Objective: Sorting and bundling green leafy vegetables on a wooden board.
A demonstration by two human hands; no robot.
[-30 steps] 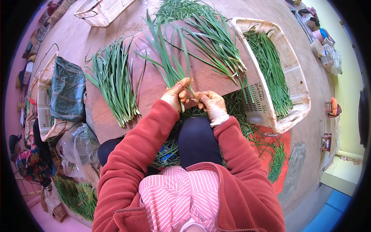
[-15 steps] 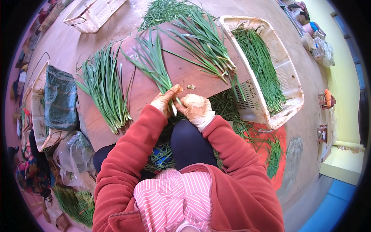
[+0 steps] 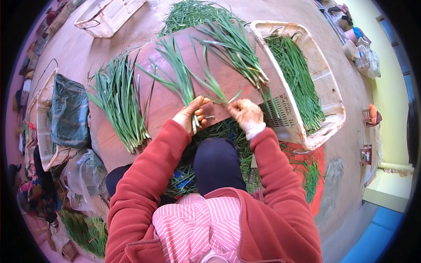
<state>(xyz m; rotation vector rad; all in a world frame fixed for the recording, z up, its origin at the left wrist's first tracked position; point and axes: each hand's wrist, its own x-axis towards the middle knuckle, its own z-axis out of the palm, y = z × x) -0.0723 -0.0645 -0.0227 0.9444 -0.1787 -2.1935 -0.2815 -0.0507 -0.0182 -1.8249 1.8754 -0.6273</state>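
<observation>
My left hand, in what looks like a thin stained glove, is closed around the pale lower stems of a small bunch of chives. The bunch's green leaves fan out over a reddish-brown board. To its right, my right hand pinches the base of a few separate chives at the board's near edge. A large pile of chives rests on the board's left side, stems toward me. Another pile lies at the far right of the board.
A white plastic crate of chives stands right of the board. Loose leaves are heaped beyond it. Another crate stands far left. At left, a dark green cloth hangs over a crate, near a clear plastic bag.
My right hand has moved right, away from my left hand, with a few chives in its fingers. The left hand keeps its hold on the bunch in nearly the same place.
</observation>
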